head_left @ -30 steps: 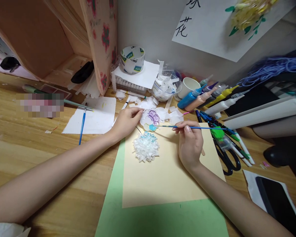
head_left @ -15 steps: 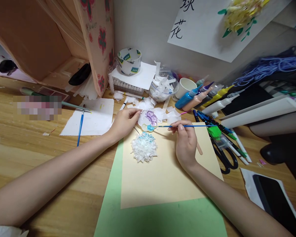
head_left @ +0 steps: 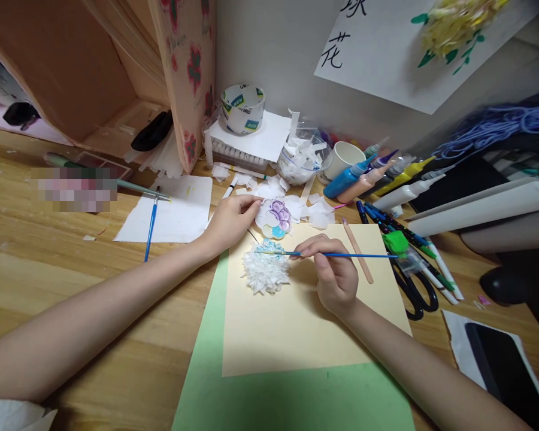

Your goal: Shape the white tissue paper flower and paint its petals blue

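My left hand (head_left: 233,222) pinches the left edge of a small flower-shaped paint palette (head_left: 265,227), with purple and blue paint in its wells. Between the fingers of my right hand (head_left: 332,269) is a thin blue paintbrush (head_left: 359,255), held nearly level. Its tip lies over the upper part of a white paper flower (head_left: 266,275), whose top petals are tinted light blue. The flower rests on a cream sheet (head_left: 296,335) on top of a green sheet (head_left: 233,407), just below the palette. A flat wooden stick (head_left: 358,251) lies behind my right hand.
Paint bottles (head_left: 348,178), a paper cup (head_left: 342,158), and a bowl of paper scraps (head_left: 300,164) stand at the back. Black-handled scissors (head_left: 415,293) and several pens lie right, beyond them a phone (head_left: 498,365). Another brush (head_left: 151,230) lies left on white paper (head_left: 188,203).
The brush in my right hand has moved from the palette's blue well down to the paper flower's top. My left hand keeps its hold on the palette. The camera view has shifted slightly.
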Demonstrator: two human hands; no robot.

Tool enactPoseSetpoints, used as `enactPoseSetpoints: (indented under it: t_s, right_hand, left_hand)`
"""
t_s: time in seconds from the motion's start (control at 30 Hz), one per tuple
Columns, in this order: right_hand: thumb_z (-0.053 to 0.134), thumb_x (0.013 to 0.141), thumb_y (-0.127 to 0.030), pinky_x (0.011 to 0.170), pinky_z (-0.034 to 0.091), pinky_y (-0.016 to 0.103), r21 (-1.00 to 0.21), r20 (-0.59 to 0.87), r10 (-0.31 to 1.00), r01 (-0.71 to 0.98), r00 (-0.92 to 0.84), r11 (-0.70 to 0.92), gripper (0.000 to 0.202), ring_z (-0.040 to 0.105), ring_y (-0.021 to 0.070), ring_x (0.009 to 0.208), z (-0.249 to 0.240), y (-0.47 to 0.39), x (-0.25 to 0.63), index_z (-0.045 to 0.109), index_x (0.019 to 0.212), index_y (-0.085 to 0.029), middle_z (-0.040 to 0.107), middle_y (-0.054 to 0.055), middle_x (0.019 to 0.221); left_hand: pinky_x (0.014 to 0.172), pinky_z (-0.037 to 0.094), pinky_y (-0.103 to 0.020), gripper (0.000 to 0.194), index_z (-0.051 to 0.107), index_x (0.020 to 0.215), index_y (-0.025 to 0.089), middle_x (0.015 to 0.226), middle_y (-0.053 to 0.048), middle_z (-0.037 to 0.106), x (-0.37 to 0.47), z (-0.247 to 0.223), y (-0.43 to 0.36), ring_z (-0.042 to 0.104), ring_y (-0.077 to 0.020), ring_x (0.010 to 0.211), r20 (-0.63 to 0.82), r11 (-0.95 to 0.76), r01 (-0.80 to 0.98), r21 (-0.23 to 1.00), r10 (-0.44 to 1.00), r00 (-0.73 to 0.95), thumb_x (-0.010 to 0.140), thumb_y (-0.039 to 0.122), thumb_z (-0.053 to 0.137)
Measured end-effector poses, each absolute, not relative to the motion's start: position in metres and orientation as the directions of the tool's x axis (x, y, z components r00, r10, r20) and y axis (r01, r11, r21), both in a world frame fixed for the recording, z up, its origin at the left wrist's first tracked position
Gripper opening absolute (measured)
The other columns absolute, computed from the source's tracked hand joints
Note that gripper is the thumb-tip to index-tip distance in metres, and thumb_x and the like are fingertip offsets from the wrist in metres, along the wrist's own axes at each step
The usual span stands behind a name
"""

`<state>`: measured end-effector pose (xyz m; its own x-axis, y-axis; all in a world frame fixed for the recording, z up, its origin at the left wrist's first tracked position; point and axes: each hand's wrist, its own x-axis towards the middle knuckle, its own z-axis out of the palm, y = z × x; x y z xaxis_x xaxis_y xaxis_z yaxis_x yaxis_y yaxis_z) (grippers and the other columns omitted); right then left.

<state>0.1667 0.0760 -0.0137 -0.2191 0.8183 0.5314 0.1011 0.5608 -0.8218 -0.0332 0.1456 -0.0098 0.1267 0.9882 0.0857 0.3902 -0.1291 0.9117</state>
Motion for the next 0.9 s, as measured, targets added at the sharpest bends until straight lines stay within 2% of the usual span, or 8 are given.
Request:
enactPoseSetpoints:
  t_s: [0.4,0.6,0.9]
  right_hand:
    - [0.041,0.093,-0.018,0.069,0.047,0.036,-0.81,0.537,0.815,0.136,-0.219,0.571,0.019,0.061,0.0191,0.078,-0.0141,0.0764,0.1669,0.06,0.091,-0.022,0.063,0.004,0.079]
    - [0.042,0.093,-0.022,0.064,0.048,0.036,-0.814,0.546,0.824,0.135,-0.148,0.564,0.018,0.06,0.0187,0.074,-0.0155,0.0763,0.1663,0.059,0.089,-0.023,0.062,0.004,0.077]
    - [0.042,0.093,-0.019,0.066,0.047,0.037,-0.8,0.547,0.808,0.149,-0.22,0.582,0.019,0.062,0.0195,0.076,-0.0138,0.0759,0.1674,0.06,0.09,-0.022,0.064,0.005,0.079]
  left_hand:
    - [0.083,0.049,-0.03,0.031,0.074,0.101,0.017,0.096,-0.005,0.075,-0.0329,-0.0092,0.1445,0.066,-0.0199,0.087,0.09,-0.132,0.397,0.908,0.988,0.122,0.088,0.033,0.051]
    - [0.081,0.05,-0.03,0.031,0.074,0.101,0.018,0.095,-0.005,0.075,-0.0332,-0.0089,0.1446,0.066,-0.0201,0.087,0.075,-0.117,0.392,0.913,0.99,0.122,0.088,0.034,0.051]
    - [0.082,0.05,-0.03,0.031,0.074,0.101,0.018,0.093,-0.005,0.075,-0.0328,-0.0093,0.1445,0.066,-0.0201,0.086,0.08,-0.122,0.377,0.918,0.989,0.126,0.088,0.034,0.051]
